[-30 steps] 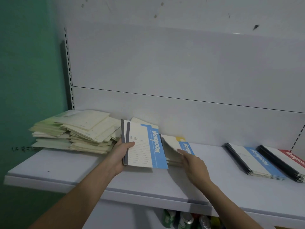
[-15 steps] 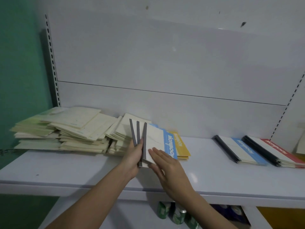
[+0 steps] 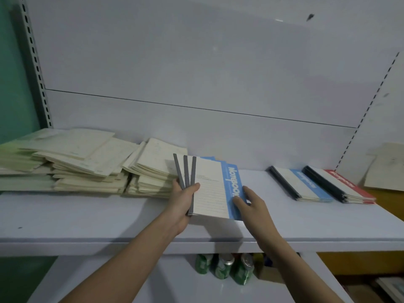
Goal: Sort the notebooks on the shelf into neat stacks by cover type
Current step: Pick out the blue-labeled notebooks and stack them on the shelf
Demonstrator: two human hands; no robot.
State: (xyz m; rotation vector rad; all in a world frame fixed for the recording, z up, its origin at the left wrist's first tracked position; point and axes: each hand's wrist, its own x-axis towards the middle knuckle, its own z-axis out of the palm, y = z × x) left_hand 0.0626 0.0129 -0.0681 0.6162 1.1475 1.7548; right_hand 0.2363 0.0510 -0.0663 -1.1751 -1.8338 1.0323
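My left hand (image 3: 182,201) grips three blue-striped notebooks (image 3: 211,189) by their grey spines, fanned out and lifted over the white shelf (image 3: 87,215). The fingers of my right hand (image 3: 249,202) rest spread on the blue strip of the top cover, at its right edge. A messy heap of cream-covered notebooks (image 3: 76,162) lies to the left, with a smaller cream pile (image 3: 153,171) just behind my left hand. A neat stack of blue-striped notebooks (image 3: 301,184) and a stack of red-striped notebooks (image 3: 341,186) sit at the right.
The shelf's back panel stands close behind the piles. Green drink cans (image 3: 223,268) stand on the lower shelf under the front edge. A pale sheet (image 3: 387,169) leans at the far right. A green wall (image 3: 13,73) borders the left side.
A third blue notebook has joined the two in my left hand. My right hand moved from the pile onto the top cover's right edge. The yellow-striped notebook is hidden now.
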